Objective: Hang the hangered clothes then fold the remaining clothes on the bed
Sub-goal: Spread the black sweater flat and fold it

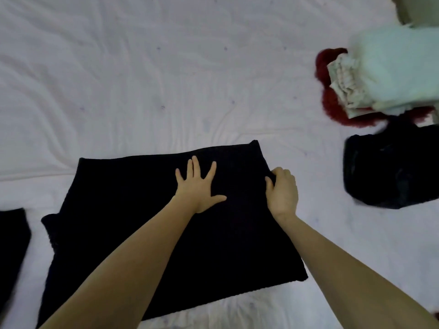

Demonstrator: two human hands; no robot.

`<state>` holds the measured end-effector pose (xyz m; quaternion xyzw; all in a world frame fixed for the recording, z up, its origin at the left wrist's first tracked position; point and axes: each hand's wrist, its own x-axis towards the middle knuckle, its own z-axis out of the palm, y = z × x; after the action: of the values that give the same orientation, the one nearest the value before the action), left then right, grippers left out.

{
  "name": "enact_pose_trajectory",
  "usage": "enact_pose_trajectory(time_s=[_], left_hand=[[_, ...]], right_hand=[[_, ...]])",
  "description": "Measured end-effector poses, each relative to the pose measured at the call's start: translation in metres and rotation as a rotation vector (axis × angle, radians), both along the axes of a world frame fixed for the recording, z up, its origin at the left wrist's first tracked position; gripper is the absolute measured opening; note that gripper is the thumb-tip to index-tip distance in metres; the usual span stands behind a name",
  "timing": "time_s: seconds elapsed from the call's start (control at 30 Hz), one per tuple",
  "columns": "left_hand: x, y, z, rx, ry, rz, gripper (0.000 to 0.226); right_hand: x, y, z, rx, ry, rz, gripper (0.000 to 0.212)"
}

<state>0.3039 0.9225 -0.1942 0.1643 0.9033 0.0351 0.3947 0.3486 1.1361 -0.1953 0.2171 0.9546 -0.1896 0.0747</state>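
Note:
A black garment (133, 229) lies spread flat on the white bed sheet (142, 79), roughly in the middle of the view. My left hand (198, 186) presses flat on its upper part with the fingers spread. At the garment's right edge, my right hand (282, 191) has its fingers curled round the fabric and grips it. Both forearms reach in from the bottom of the view.
A folded dark garment (389, 172) lies to the right. Beyond it sits a pile with white and cream clothes (392, 72) on a red piece (332, 110). Another black piece (11, 245) shows at the left edge.

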Motion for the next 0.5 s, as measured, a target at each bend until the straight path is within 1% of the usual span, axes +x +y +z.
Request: enact_pose_trajectory(time_s=[0.03, 0.1, 0.13, 0.2, 0.23, 0.3, 0.33, 0.37, 0.43, 0.5], left_hand=[[0.003, 0.001, -0.005, -0.024, 0.026, -0.008, 0.100], [0.009, 0.002, -0.012, -0.037, 0.085, -0.013, 0.100], [0.011, 0.002, -0.015, -0.037, 0.111, -0.016, 0.098], [0.014, 0.000, -0.016, -0.027, 0.142, -0.020, 0.094], [0.015, -0.002, -0.014, -0.025, 0.149, -0.038, 0.090], [0.016, -0.013, -0.010, -0.005, 0.154, -0.063, 0.080], [0.015, -0.023, -0.006, 0.010, 0.158, -0.042, 0.074], [0.015, -0.033, -0.003, 0.021, 0.159, 0.003, 0.069], [0.022, -0.073, 0.008, -0.012, 0.199, 0.163, 0.060], [0.032, -0.107, 0.010, -0.059, 0.244, 0.313, 0.055]], right_hand=[[-0.004, 0.003, 0.001, -0.029, 0.041, -0.009, 0.013], [-0.008, 0.009, 0.000, -0.081, 0.100, -0.092, 0.016], [-0.008, 0.011, -0.003, -0.081, 0.092, -0.117, 0.016], [-0.008, 0.011, -0.010, -0.007, -0.011, -0.063, 0.013], [-0.007, 0.009, -0.012, 0.064, -0.046, -0.004, 0.021], [-0.010, -0.001, -0.015, 0.198, -0.041, 0.174, 0.053], [-0.014, -0.013, -0.014, 0.186, -0.013, 0.285, 0.063], [-0.019, -0.028, -0.010, 0.140, -0.008, 0.405, 0.065], [-0.026, -0.078, -0.001, 0.007, -0.031, 0.661, 0.055], [-0.027, -0.121, 0.004, -0.089, -0.104, 0.806, 0.048]])
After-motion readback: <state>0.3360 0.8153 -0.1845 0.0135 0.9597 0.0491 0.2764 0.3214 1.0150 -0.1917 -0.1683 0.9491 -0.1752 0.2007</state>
